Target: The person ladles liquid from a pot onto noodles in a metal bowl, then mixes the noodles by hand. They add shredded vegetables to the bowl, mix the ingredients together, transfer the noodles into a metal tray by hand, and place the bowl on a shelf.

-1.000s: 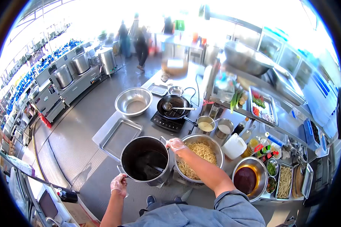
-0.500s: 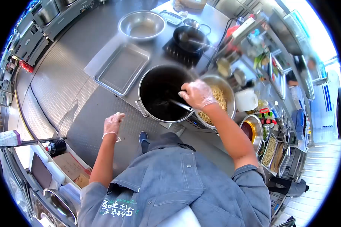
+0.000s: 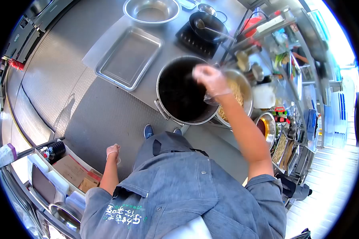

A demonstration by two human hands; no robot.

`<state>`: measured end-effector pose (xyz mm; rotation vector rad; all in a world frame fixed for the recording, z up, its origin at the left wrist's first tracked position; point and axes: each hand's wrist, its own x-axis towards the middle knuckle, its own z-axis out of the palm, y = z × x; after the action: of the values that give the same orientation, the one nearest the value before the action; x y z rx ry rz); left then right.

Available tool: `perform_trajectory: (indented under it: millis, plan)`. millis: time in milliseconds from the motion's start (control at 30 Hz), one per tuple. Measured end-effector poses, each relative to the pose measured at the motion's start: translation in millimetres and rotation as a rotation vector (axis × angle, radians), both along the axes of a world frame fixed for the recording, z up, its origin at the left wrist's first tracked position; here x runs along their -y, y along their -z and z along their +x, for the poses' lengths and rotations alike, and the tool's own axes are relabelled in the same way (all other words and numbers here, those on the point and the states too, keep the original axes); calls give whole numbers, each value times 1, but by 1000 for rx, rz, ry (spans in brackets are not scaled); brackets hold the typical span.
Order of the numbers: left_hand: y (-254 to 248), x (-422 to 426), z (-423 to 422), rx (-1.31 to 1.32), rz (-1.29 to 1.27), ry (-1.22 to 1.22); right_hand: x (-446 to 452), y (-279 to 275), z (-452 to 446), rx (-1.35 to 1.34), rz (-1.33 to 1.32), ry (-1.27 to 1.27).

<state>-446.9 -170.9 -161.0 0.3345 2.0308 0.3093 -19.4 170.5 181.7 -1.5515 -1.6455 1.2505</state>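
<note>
A deep metal pot [image 3: 182,89] with dark contents stands at the counter's edge. My right hand [image 3: 211,79], in a clear plastic glove, is above the pot's right side, fingers curled in and blurred by motion. Whatever those fingers may hold does not show. Beneath that wrist, a metal bowl [image 3: 249,93] of noodle-like strands [image 3: 236,95] sits against the pot and is partly hidden by my forearm. My left hand [image 3: 113,151], gloved too, hangs low over the floor at my left side. Its fingers are loosely closed, with nothing visible in them.
Left of the pot lies a metal tray [image 3: 129,58]; behind it is a wide metal basin [image 3: 152,10]. A wok [image 3: 207,27] with a ladle [image 3: 215,31] rests on a black cooker [image 3: 193,42]. Bowls of ingredients and shelving line the right. A box [image 3: 70,169] stands low left.
My left hand has dropped closer to my body and its fingers have curled in. My right hand has lifted slightly. The utensil handle seen in the pot before no longer shows. The view has shifted.
</note>
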Motion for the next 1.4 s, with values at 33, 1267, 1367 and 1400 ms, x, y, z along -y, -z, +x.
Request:
perform_trajectory:
  millis: [33, 1267, 1367, 1400]
  plan:
    - [28, 9, -13, -4, 0, 7, 10, 13, -13, -193, -37, 103]
    - [-19, -38, -7, -193, 169, 409, 170, -15, 78, -777, -274, 542]
    - [-135, -108, 68, -159, 405, 507, 190, -20, 89, -755, -222, 583]
    - [-160, -124, 85, -153, 459, 585, 197, -19, 89, -747, -197, 605]
